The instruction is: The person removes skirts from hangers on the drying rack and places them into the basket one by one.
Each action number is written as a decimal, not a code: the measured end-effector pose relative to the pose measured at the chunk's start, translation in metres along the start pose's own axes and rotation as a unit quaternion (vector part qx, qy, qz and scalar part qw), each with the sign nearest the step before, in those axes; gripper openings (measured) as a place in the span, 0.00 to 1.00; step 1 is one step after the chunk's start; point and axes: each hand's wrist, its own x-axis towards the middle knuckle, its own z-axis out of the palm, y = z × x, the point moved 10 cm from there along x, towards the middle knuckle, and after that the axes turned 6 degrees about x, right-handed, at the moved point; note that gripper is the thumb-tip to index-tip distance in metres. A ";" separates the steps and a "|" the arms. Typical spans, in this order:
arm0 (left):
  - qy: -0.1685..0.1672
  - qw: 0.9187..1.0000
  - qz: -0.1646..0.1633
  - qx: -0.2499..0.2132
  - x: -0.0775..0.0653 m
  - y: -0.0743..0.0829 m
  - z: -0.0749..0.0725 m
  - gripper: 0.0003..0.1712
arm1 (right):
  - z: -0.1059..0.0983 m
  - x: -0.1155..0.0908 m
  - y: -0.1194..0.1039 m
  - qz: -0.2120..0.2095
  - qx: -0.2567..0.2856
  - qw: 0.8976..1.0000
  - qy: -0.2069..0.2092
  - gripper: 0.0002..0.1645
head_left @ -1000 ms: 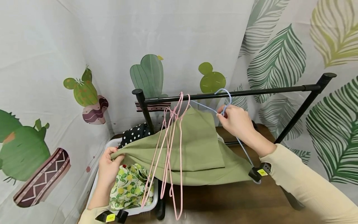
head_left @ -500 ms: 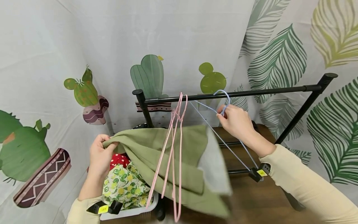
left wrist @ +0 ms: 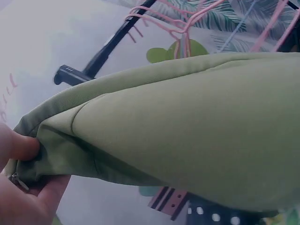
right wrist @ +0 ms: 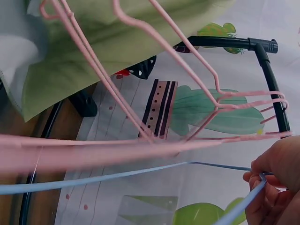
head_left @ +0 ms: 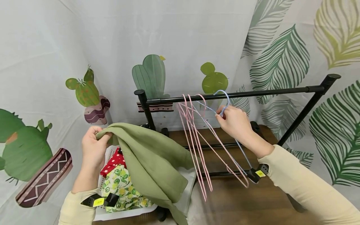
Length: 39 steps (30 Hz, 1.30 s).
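My left hand [head_left: 94, 147] pinches the edge of an olive-green garment [head_left: 152, 150] at the left, and the cloth hangs down to the right with a whitish lining showing low. A small metal zip pull [left wrist: 19, 182] shows by the fingers in the left wrist view. My right hand [head_left: 234, 122] pinches a blue wire hanger [head_left: 228, 99] at the neck below its hook. That hook lies over the black rail [head_left: 261, 92]. Several pink hangers [head_left: 204, 98] hang from the rail between the hands, one crossing in front of the blue hanger.
A white basket [head_left: 126, 214] stands below the left hand, partly covered by the garment. In it lie a lemon-print cloth [head_left: 121, 187] and a red dotted cloth [head_left: 115, 162]. Beneath the rack is a brown wooden surface [head_left: 239, 203]. Printed curtains surround the rack.
The left hand has drawn the green garment leftward, from behind the pink hangers and off the blue hanger's area. The pink hangers have swung and spread rightward. The right hand has hardly moved.
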 end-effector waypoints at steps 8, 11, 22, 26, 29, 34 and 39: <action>0.028 0.999 0.000 -0.034 0.011 0.022 -0.011 0.13 | 0.003 0.002 -0.002 0.002 0.003 1.000 0.004 0.06; 0.037 0.999 0.003 -0.034 0.016 0.030 -0.017 0.13 | 0.003 0.004 -0.003 0.000 0.003 1.000 0.007 0.06; 0.043 0.999 0.005 -0.013 0.038 0.055 -0.037 0.12 | 0.008 0.008 0.003 0.004 -0.014 1.000 0.002 0.06; 0.049 0.999 0.012 -0.020 0.046 0.066 -0.047 0.12 | 0.011 0.007 0.006 0.016 -0.013 1.000 -0.009 0.06; 0.060 0.998 0.011 -0.023 0.052 0.072 -0.055 0.12 | 0.013 0.007 0.009 0.021 -0.013 1.000 -0.014 0.06; 0.090 0.996 0.003 -0.029 0.059 0.079 -0.071 0.12 | 0.016 0.007 0.011 0.022 -0.011 1.000 -0.019 0.07; 0.136 0.991 0.018 -0.002 0.059 0.088 -0.088 0.10 | 0.018 0.006 0.013 0.028 -0.011 0.999 -0.025 0.08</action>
